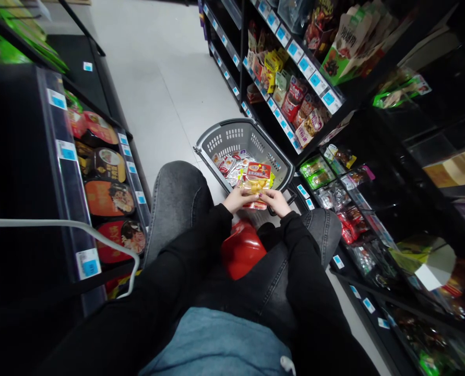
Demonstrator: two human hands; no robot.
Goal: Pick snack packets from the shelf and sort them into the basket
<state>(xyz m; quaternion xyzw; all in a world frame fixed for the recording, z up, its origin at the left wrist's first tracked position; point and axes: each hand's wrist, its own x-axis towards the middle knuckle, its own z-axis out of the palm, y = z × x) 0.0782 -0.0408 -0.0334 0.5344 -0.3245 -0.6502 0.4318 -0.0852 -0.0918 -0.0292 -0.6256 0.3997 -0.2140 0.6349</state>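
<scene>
Between my hands is a snack packet point(258, 177) with a red top and yellowish contents, held over the near end of a grey shopping basket point(228, 137). My left hand point(238, 199) pinches the packet's lower left side, and my right hand point(276, 201) pinches its lower right. Several small white and red packets point(227, 164) lie inside the basket, partly hidden behind the held one. The basket stands on the floor just beyond my knees.
Below my hands, between my legs, is a red plastic object point(243, 249). Shelves with boxed instant meals point(109, 198) stand at left, with a pale cable point(60, 223) in front. Shelving at right holds bagged snacks point(295, 99) and small packets in bins point(349, 222). Pale floor tiles point(157, 62) run ahead.
</scene>
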